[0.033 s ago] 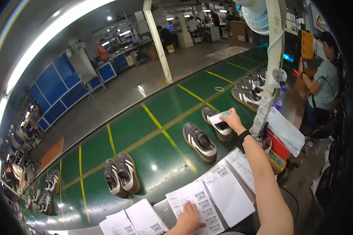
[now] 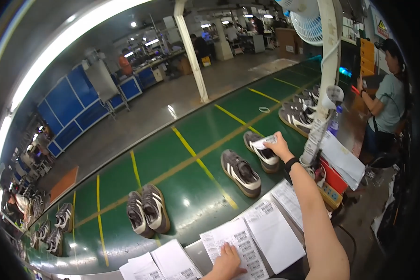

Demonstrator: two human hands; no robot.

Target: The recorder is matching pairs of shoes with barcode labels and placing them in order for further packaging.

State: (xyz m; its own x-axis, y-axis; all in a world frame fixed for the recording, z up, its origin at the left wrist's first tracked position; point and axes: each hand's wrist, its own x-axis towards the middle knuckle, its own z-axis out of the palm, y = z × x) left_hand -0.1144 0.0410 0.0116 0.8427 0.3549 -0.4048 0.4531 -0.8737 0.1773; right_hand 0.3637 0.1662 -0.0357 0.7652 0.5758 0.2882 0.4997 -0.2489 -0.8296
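My right hand (image 2: 279, 148) pinches a small white barcode label (image 2: 264, 143) between thumb and fingers. The label is over the opening of a dark grey sneaker (image 2: 269, 161) with white stripes and a tan sole; whether it touches the shoe I cannot tell. Just left of that shoe stands a matching sneaker (image 2: 240, 173). My left hand (image 2: 227, 262) lies with its fingers outstretched on a sheet of barcode labels (image 2: 241, 237) at the near edge. Beside that sheet, to the right, is another paper stack (image 2: 276, 235).
The green conveyor belt (image 2: 196, 184) with yellow lines carries more sneakers (image 2: 148, 210). More papers (image 2: 175, 261) lie left of my left hand. A pale post (image 2: 329, 56), a power strip (image 2: 330, 195) and a bottle (image 2: 335, 120) stand right. A co-worker (image 2: 387, 93) is beyond.
The whole view has shifted very slightly. Both hands keep their places relative to the shoe and the label sheet.
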